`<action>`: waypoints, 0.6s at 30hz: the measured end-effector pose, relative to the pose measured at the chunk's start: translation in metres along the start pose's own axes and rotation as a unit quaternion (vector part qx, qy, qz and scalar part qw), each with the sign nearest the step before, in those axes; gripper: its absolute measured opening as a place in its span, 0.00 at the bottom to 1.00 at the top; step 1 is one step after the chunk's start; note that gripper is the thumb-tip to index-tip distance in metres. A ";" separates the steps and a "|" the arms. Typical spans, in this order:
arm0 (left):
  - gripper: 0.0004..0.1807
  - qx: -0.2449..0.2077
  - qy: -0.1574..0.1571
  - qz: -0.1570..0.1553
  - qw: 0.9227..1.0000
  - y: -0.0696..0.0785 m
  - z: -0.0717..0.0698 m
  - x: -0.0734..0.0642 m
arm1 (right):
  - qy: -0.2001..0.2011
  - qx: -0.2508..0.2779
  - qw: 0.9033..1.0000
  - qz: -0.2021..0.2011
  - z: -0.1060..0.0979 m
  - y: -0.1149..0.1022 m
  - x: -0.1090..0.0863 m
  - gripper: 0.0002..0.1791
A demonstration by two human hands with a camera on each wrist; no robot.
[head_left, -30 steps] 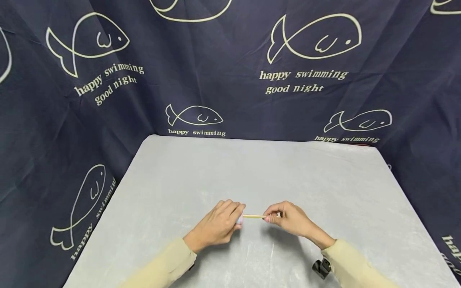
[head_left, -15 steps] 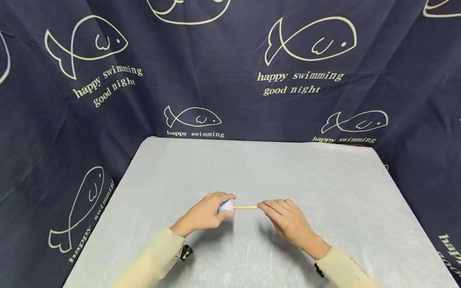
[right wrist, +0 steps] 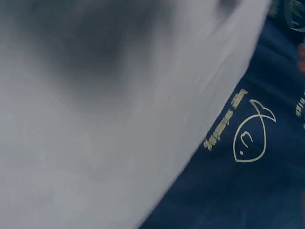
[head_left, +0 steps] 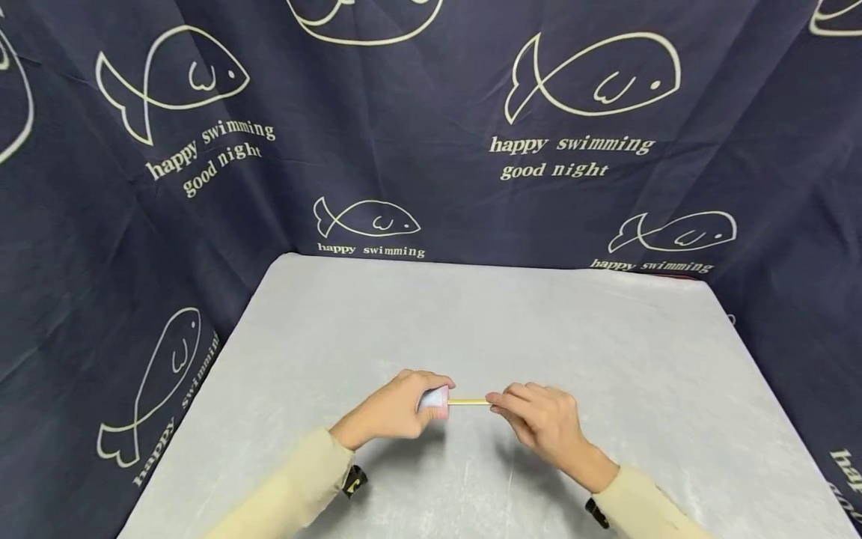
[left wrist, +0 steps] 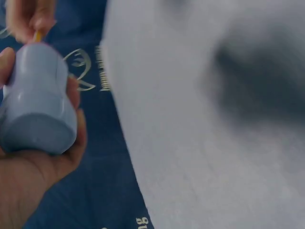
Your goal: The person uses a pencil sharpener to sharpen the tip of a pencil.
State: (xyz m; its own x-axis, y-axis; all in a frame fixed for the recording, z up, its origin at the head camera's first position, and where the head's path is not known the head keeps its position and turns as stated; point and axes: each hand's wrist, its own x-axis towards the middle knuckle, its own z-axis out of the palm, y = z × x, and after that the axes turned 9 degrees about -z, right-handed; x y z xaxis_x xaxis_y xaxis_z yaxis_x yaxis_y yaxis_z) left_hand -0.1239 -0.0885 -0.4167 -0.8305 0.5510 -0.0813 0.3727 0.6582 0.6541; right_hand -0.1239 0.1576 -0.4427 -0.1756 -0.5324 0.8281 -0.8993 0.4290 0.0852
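Gripped in my left hand (head_left: 393,406) is a small light-blue pencil sharpener (head_left: 434,400) with a pink end facing right. A yellow pencil (head_left: 469,402) runs from that pink end across to my right hand (head_left: 542,419), whose fingertips pinch it. The pencil's tip is hidden inside the sharpener. In the left wrist view the sharpener (left wrist: 38,105) shows its rounded base, with fingers and thumb around it. Both hands are above the table. Only a sliver of a hand (right wrist: 302,58) shows at the right wrist view's edge.
A pale grey cloth-covered table (head_left: 471,322) lies under the hands. Dark blue curtains (head_left: 444,150) printed with fish and words hang behind it and at the sides. Dark wrist devices sit by the left cuff (head_left: 354,480) and the right cuff (head_left: 596,513).
The left hand has turned so more of the sharpener shows. The right hand's fingers have rolled over the pencil and changed their pinch. The pencil stays in the sharpener.
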 end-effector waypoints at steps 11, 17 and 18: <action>0.29 0.188 0.099 0.108 0.971 -0.015 0.044 -0.011 | -0.288 0.277 0.819 0.412 -0.009 0.001 -0.014 0.04; 0.28 0.211 0.100 0.111 0.966 -0.020 0.040 -0.008 | -0.243 0.223 0.874 0.356 -0.002 -0.010 -0.029 0.07; 0.28 0.200 0.086 0.099 0.971 -0.020 0.036 -0.008 | -0.223 0.211 0.893 0.329 -0.001 -0.011 -0.031 0.09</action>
State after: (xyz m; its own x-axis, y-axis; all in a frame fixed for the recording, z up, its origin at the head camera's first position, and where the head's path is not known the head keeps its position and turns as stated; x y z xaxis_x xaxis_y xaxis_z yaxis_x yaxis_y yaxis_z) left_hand -0.1098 -0.0874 -0.4561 -0.7695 0.6169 0.1652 0.6354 0.7132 0.2960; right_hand -0.1082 0.1700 -0.4685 -0.7789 -0.5448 0.3107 -0.5974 0.4935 -0.6322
